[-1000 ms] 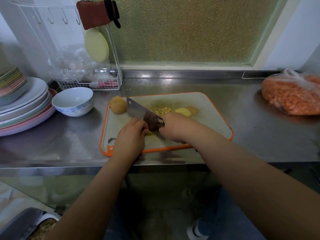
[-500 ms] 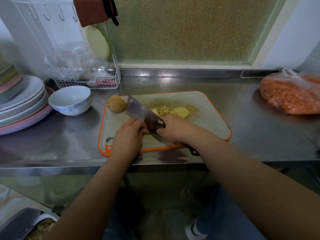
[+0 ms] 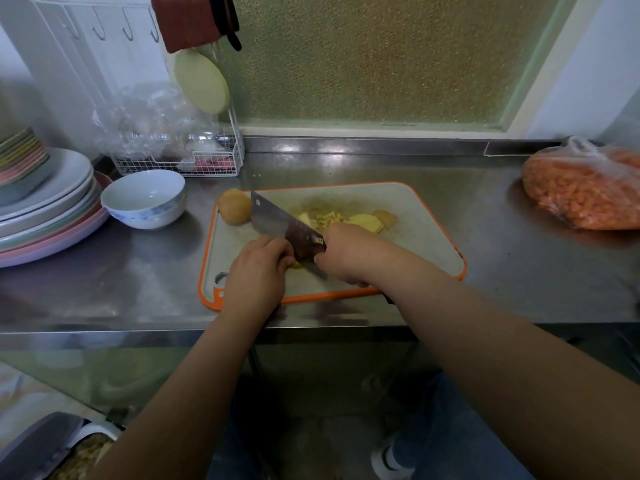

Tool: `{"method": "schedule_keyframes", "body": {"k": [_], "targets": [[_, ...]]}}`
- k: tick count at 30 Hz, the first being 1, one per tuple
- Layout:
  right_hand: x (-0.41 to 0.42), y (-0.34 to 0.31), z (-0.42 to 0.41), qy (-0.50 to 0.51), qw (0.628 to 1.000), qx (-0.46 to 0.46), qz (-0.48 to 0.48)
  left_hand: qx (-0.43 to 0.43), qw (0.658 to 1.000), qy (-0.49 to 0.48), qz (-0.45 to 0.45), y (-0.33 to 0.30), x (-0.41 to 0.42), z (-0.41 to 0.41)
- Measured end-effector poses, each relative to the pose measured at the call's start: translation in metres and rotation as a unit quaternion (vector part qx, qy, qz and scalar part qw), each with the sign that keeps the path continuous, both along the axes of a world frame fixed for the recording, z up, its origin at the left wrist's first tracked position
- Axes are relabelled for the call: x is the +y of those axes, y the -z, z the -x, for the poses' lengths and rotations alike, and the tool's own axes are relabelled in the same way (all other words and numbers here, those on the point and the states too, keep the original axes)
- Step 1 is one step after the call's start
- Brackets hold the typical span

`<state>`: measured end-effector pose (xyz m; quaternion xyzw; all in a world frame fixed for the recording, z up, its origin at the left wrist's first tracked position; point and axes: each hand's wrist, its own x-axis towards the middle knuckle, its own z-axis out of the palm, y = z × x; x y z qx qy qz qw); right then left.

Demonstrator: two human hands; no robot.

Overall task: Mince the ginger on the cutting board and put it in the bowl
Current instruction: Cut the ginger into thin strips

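Your right hand [image 3: 349,256] grips the cleaver [image 3: 287,230] at the handle, its blade angled across the cutting board [image 3: 426,237] toward the far left. Your left hand [image 3: 258,271] rests curled on the board just left of the blade, over a yellow bit of ginger [image 3: 296,264]. Beyond the blade lie minced ginger pieces [image 3: 327,218], larger slices [image 3: 367,221] and a round whole piece [image 3: 235,206] at the board's far-left corner. The white bowl [image 3: 143,199] sits on the steel desk [image 3: 519,265] to the left, beside stacked plates [image 3: 48,216]. A bag of orange bits [image 3: 585,188] lies far right.
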<state>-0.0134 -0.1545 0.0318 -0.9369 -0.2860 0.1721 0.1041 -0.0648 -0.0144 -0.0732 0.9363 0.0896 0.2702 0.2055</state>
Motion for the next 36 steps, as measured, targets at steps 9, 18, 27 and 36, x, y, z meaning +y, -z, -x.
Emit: {"method": "schedule_keyframes", "body": {"k": [9, 18, 27, 36], "targets": [[0.006, 0.004, 0.002, -0.009, 0.999, -0.001, 0.032, 0.010, 1.000, -0.012, -0.004, -0.002, -0.001, 0.001], [0.006, 0.014, -0.002, -0.007, 1.000, -0.003, 0.030, -0.075, 0.997, -0.004, -0.007, -0.013, -0.004, 0.005], [0.010, 0.010, -0.001, -0.056, 0.993, -0.049, 0.089, 0.455, 0.842, 0.281, -0.077, -0.136, 0.009, -0.074], [0.007, 0.017, -0.007, -0.041, 0.997, -0.045, 0.053, 0.580, 0.774, 0.252, -0.017, -0.133, 0.010, -0.104]]}}
